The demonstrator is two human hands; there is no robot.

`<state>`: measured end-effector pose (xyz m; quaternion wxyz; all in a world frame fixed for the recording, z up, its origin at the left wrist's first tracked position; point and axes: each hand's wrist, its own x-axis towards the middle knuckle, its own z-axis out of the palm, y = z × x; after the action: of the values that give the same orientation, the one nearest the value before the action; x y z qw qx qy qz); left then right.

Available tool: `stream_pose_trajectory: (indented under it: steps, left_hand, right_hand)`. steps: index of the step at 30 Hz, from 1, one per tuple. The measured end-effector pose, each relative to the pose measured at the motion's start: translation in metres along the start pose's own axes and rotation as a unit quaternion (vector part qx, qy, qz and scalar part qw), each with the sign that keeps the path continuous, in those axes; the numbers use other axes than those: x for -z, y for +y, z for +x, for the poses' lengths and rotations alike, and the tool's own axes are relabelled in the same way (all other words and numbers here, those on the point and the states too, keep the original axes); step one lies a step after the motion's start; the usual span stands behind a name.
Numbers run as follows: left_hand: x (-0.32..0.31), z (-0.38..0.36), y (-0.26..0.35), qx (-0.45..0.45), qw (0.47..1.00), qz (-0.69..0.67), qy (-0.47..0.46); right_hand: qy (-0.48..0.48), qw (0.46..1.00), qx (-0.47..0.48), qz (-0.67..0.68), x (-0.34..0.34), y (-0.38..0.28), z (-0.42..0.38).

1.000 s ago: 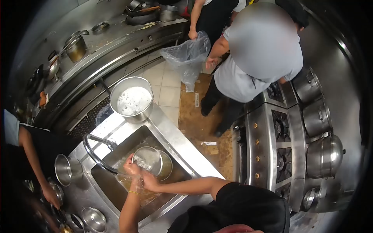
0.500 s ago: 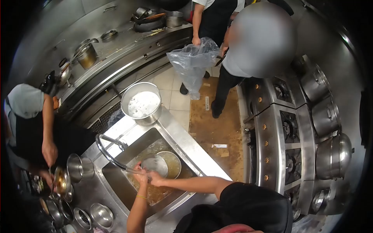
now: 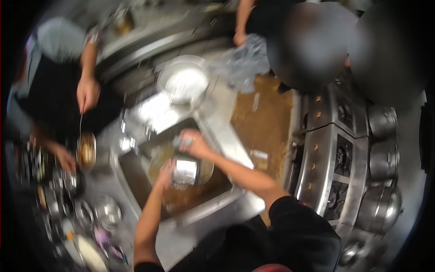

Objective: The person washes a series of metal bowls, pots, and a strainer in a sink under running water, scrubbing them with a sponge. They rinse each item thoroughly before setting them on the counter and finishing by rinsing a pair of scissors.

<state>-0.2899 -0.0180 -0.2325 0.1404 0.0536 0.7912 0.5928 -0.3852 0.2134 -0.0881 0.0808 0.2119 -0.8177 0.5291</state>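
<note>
Over the sink (image 3: 129,174) with cloudy brownish water, a shiny metal pot (image 3: 186,171) is tilted on its side. My left hand (image 3: 167,173) grips the pot at its left edge. My right hand (image 3: 192,141) is closed around a small greyish item (image 3: 177,142) just above the pot; blur hides what it is. A second round vessel (image 3: 207,170) lies in the water, partly behind the pot. The whole view is smeared by motion.
A large pot with white contents (image 3: 183,80) stands behind the sink. At the left, a co-worker (image 3: 63,90) handles a small pan (image 3: 86,152). Metal bowls (image 3: 108,212) sit left of the sink. Another person holds a plastic bag (image 3: 244,63). Stoves (image 3: 337,154) line the right.
My hands have moved apart, and the pot is now tilted up in my left hand. My right hand has risen with the greyish item. The camera view has shifted, and the co-worker's pan has turned.
</note>
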Motion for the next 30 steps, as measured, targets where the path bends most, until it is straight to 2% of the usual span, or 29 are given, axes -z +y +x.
stream_pose_trajectory:
  steps: [1, 2, 3, 4, 5, 6, 7, 8, 9, 10, 11, 12, 14, 16, 18, 22, 23, 24, 25, 26, 27, 28, 30]
  left_hand:
    - [-0.012, 0.002, 0.124, 0.263, 0.919, -0.287, 0.056]
    - [-0.020, -0.005, 0.119, 0.204, 0.865, -0.447, 0.104]
    - [-0.019, -0.011, 0.151, 0.241, 0.890, -0.365, 0.125]
    - [-0.023, -0.007, 0.149, 0.330, 0.854, -0.373, 0.149]
    - [-0.028, -0.006, 0.151, 0.385, 0.852, -0.302, 0.187]
    - [-0.032, -0.011, 0.133, 0.270, 0.921, -0.239, 0.148]
    - [-0.037, -0.013, 0.121, 0.219, 0.965, -0.062, 0.128]
    - [-0.040, -0.014, 0.113, 0.154, 0.976, 0.120, 0.093]
    - [-0.041, -0.023, 0.124, 0.164, 0.974, 0.120, 0.099]
    - [-0.042, -0.030, 0.136, 0.156, 0.943, 0.291, 0.045]
    - [-0.043, -0.038, 0.145, 0.143, 0.880, 0.453, -0.014]
    - [-0.045, -0.047, 0.145, 0.147, 0.879, 0.453, -0.015]
    - [-0.042, -0.067, 0.138, 0.063, 0.848, 0.526, -0.001]
    - [-0.043, -0.082, 0.125, 0.053, 0.856, 0.515, -0.015]
    - [-0.047, -0.088, 0.116, -0.008, 0.901, 0.433, 0.011]
    - [-0.047, -0.067, 0.135, 0.020, 0.935, 0.353, -0.007]
    - [-0.049, -0.053, 0.145, 0.138, 0.966, 0.214, 0.037]
    - [-0.046, -0.042, 0.149, 0.248, 0.963, 0.065, 0.081]
    - [-0.039, -0.030, 0.142, 0.330, 0.939, -0.047, 0.088]
    - [-0.038, -0.026, 0.126, 0.317, 0.943, -0.046, 0.095]
    - [-0.038, -0.025, 0.106, 0.362, 0.887, -0.220, 0.185]
    - [-0.034, -0.025, 0.096, 0.393, 0.792, -0.389, 0.262]
    - [-0.019, -0.042, 0.097, 0.366, 0.775, -0.431, 0.283]
  right_hand:
    - [0.029, 0.999, 0.011, -0.029, 0.015, -0.019, 0.004]
    - [0.004, 0.988, -0.152, 0.011, 0.025, -0.034, -0.001]
    - [-0.028, 0.984, -0.174, 0.019, 0.028, -0.031, -0.003]
    - [-0.011, 0.994, -0.109, 0.003, 0.030, -0.035, -0.009]
    - [0.016, 0.998, -0.067, 0.003, 0.029, -0.024, -0.016]
    - [0.005, 0.995, -0.100, 0.011, 0.032, -0.031, -0.022]
    - [0.002, 0.995, -0.100, 0.010, 0.035, -0.034, -0.027]
    - [0.003, 0.994, -0.105, -0.001, 0.039, -0.040, -0.032]
    - [-0.001, 0.994, -0.110, 0.002, 0.042, -0.046, -0.037]
    - [-0.003, 0.993, -0.114, 0.003, 0.046, -0.052, -0.042]
    - [-0.009, 0.993, -0.116, 0.007, 0.049, -0.056, -0.047]
    - [-0.004, 0.992, -0.123, 0.010, 0.053, -0.060, -0.051]
    - [0.006, 0.991, -0.136, 0.015, 0.054, -0.060, -0.056]
    - [0.028, 0.990, -0.138, 0.032, 0.054, -0.056, -0.061]
    - [0.034, 0.988, -0.145, 0.042, 0.052, -0.050, -0.064]
    - [0.027, 0.988, -0.145, 0.035, 0.048, -0.054, -0.059]
    - [0.023, 0.991, -0.134, 0.016, 0.045, -0.058, -0.056]
    - [0.022, 0.992, -0.125, 0.019, 0.044, -0.064, -0.052]
    - [0.033, 0.988, -0.141, 0.044, 0.044, -0.070, -0.045]
    - [0.045, 0.985, -0.153, 0.068, 0.047, -0.073, -0.036]
    - [0.070, 0.989, -0.117, 0.062, 0.050, -0.076, -0.024]
    - [0.090, 0.992, -0.085, 0.010, 0.058, -0.087, -0.009]
    - [0.145, 0.989, 0.012, 0.031, 0.069, -0.085, 0.028]
